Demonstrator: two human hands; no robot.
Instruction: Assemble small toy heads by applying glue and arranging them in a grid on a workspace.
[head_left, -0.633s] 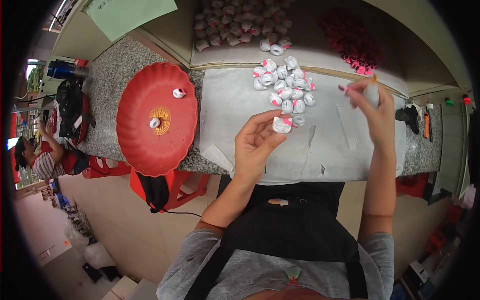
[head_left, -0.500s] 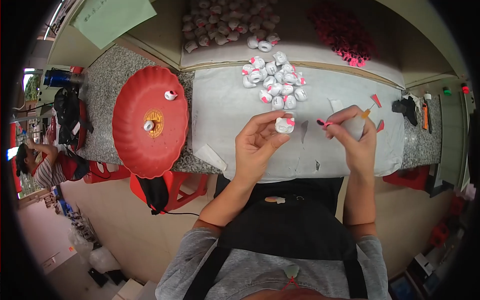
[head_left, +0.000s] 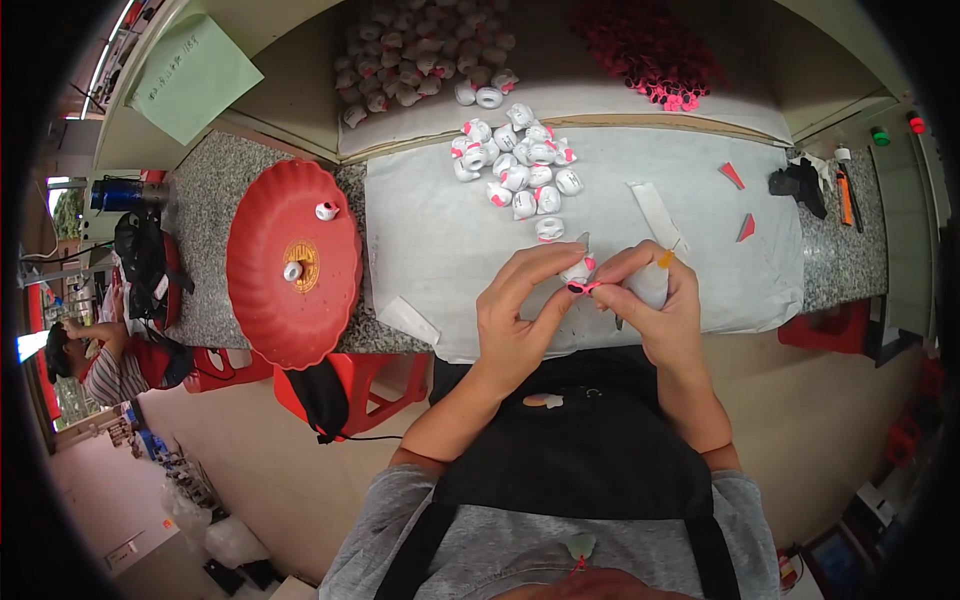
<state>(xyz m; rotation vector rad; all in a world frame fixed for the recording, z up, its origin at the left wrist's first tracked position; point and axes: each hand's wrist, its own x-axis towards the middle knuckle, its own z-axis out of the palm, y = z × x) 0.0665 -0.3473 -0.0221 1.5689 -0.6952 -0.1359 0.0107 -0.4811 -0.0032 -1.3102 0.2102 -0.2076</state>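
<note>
Between the fingertips of my left hand (head_left: 515, 310) is a small white toy head (head_left: 577, 270) with a pink patch. My right hand (head_left: 660, 305) pinches a tiny pink-and-black piece (head_left: 583, 288) against the front of that head, partly covering it. The same right hand also clasps a translucent glue bottle (head_left: 650, 287) with an orange nozzle (head_left: 665, 259) and a thin needle tip, pointing up and away. Just beyond my left fingers, one white head (head_left: 549, 229) lies on the pale sheet. Farther back is a loose cluster of similar heads (head_left: 515, 177).
A red scalloped tray (head_left: 255, 325) at left holds two white heads. On the back shelf are a heap of heads (head_left: 415, 55) and a pile of pink-and-black pieces (head_left: 660, 70). Paper strips, red scraps (head_left: 747, 227) and an orange cutter (head_left: 848, 200) lie around. Another person sits far left.
My two hands have come together. The right hand has carried the pink-and-black piece left to the toy head, still holding the bottle. The whole view has shifted slightly.
</note>
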